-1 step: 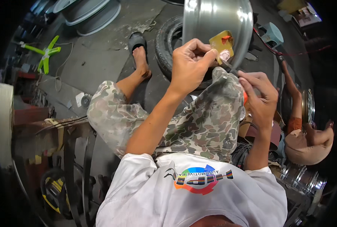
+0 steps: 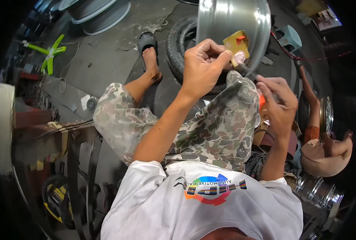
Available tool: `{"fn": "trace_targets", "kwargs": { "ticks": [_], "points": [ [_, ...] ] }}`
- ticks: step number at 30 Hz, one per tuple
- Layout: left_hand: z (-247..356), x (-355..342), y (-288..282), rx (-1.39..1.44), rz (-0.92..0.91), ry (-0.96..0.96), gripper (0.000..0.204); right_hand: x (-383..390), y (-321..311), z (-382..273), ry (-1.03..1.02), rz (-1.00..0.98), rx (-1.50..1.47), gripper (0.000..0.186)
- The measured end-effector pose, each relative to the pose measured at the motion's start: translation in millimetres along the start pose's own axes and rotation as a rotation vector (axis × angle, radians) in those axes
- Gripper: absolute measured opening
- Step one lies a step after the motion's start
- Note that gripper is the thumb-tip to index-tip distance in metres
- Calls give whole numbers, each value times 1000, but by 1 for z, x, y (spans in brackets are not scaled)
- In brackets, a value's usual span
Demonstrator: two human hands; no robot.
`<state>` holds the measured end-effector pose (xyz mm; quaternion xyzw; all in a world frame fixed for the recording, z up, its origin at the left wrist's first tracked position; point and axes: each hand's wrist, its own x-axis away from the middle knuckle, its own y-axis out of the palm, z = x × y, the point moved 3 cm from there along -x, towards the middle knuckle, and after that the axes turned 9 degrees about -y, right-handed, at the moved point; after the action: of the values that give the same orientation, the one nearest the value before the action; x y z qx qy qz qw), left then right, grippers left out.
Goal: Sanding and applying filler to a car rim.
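The left hand [image 2: 202, 66] pinched a small yellow card [image 2: 236, 46] (with a red spot) beside the shiny metal wheel rim [image 2: 234, 18]. The right hand [image 2: 280, 106] held a thin dark tool [image 2: 248, 72].

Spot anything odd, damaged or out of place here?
Floor is cluttered: a green fan blade lies loose on the concrete, and a patch of floor by the tyre looks cracked. Left hand pinches a yellow card; right hand grips a dark tool.
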<state>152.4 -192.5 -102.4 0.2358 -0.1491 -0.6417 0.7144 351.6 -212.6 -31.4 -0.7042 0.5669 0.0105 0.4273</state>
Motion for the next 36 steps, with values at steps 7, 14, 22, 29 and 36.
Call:
{"fn": "trace_targets", "kwargs": {
  "ticks": [7, 14, 22, 29, 36],
  "points": [
    [-4, -2, 1, -22, -14, 18, 6, -3, 3, 5, -38, -6, -26, 19],
    [-3, -5, 3, 67, 6, 23, 7, -8, 0, 6, -22, -1, 7, 19],
    [6, -3, 4, -14, -33, -46, 7, -7, -4, 5, -76, 2, -6, 17],
    [11, -1, -1, 29, -103, -91, 7, 4, -6, 30, 118, 123, -297, 16],
    [6, -1, 2, 45, -121, -87, 6, 10, 15, 36, 172, 157, -411, 15]
  ]
}}
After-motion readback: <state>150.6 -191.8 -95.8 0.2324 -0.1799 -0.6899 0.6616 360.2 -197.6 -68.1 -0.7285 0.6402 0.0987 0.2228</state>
